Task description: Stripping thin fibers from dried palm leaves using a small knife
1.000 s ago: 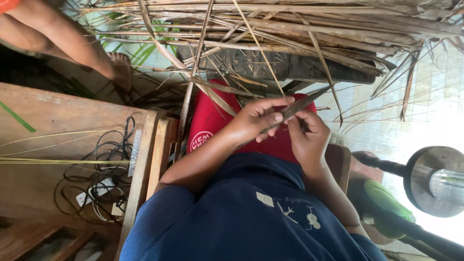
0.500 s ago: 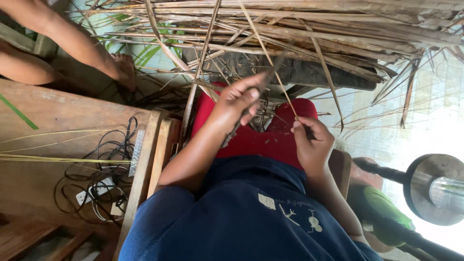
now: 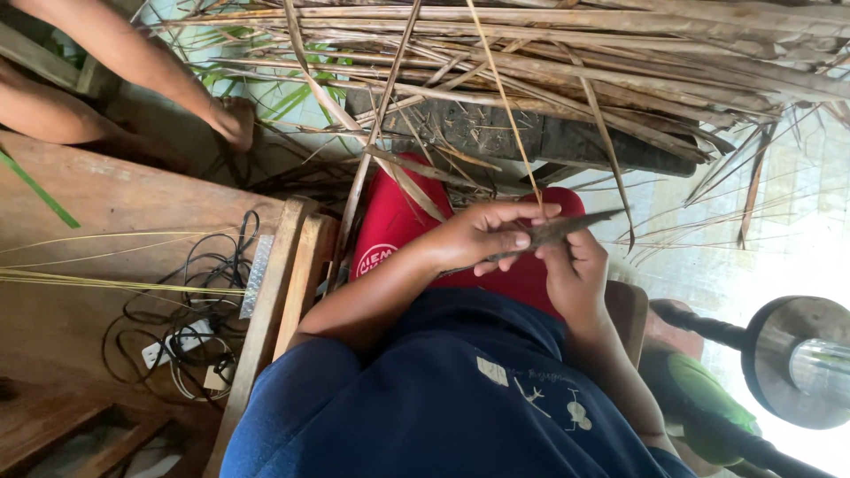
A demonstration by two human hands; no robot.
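Both hands meet on one dark, flat blade (image 3: 567,228), probably a small knife, though its edge is too blurred to be sure. The left hand (image 3: 491,235) is closed over its near end, fingers curled on top; the right hand (image 3: 575,274) pinches from below, thumb up against the blade. A thin dry leaf rib (image 3: 505,106) rises from the pinch toward the pile beyond.

To work the rib well, I would judge that it should stay taut against the blade, with the thumb just behind the edge and the pull running away from the body.

Under the grip lies red cloth (image 3: 398,230) over the lap. Beyond it sits a heap of dry palm fronds (image 3: 620,62). To the left of the grip are a wooden bench (image 3: 124,212) with tangled cables (image 3: 190,310), and another person's hand (image 3: 232,122) among the leaves.
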